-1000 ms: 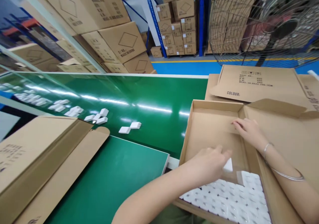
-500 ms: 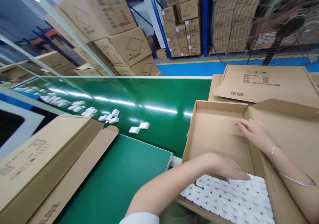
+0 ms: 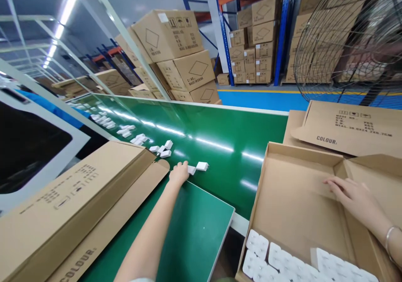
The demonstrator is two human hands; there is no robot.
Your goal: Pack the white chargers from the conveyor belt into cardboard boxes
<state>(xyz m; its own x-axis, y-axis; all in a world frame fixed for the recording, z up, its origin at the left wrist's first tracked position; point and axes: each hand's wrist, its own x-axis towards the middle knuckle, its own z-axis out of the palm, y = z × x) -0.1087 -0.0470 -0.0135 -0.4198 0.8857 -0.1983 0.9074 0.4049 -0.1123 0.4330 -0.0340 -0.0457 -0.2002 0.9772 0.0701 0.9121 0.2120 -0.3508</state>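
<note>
The left hand [image 3: 179,173], fingers slightly curled, touched a small white plastic block [image 3: 191,170] on the glossy green belt [image 3: 226,127]; its grip could not be told. The right hand [image 3: 353,194], loosely curled, hovered empty over the open brown cardboard box [image 3: 301,190].

Chargers [image 3: 279,259] inside open box [image 3: 298,185]

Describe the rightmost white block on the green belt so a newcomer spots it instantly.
Find the green belt running past the open carton. At its near edge, the left hand touches one white block. Yours is the untouched block just right of it, the belt's nearest to the carton.
</note>
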